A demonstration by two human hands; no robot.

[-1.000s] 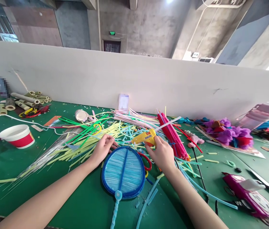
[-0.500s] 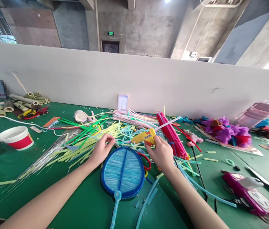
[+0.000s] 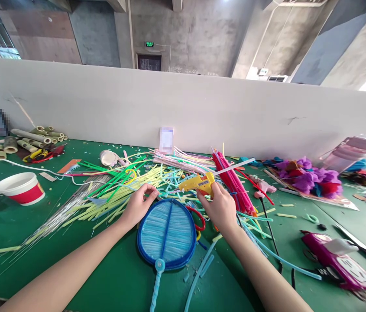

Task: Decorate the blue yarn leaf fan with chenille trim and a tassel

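Observation:
A yellow hot glue gun (image 3: 199, 183) is gripped in my right hand (image 3: 221, 209), its nozzle pointing left and a pale glue stick (image 3: 234, 166) jutting from its back. My left hand (image 3: 140, 203) is closed, thumb and fingertips pinched together by the nozzle; anything between them is too small to make out. Between and below both hands lies a round blue fan (image 3: 167, 234) made of fuzzy stems, with a darker rim and centre line. Its twisted light-blue handle (image 3: 157, 286) runs toward me. Red-handled scissors (image 3: 199, 218) lie partly under its right edge.
Behind my hands spread yellow-green stems (image 3: 118, 203) and a bundle of pink stems (image 3: 234, 186). A paper cup (image 3: 20, 188) stands left, near bamboo pieces (image 3: 36, 138). At right are a magenta power strip (image 3: 341, 264) and purple flowers (image 3: 309, 175). A white partition (image 3: 183, 104) closes the back.
The glue gun has turned slightly in my right hand, and its glue stick reaches farther right. My left hand stays pinched in nearly the same place, and the fan lies still.

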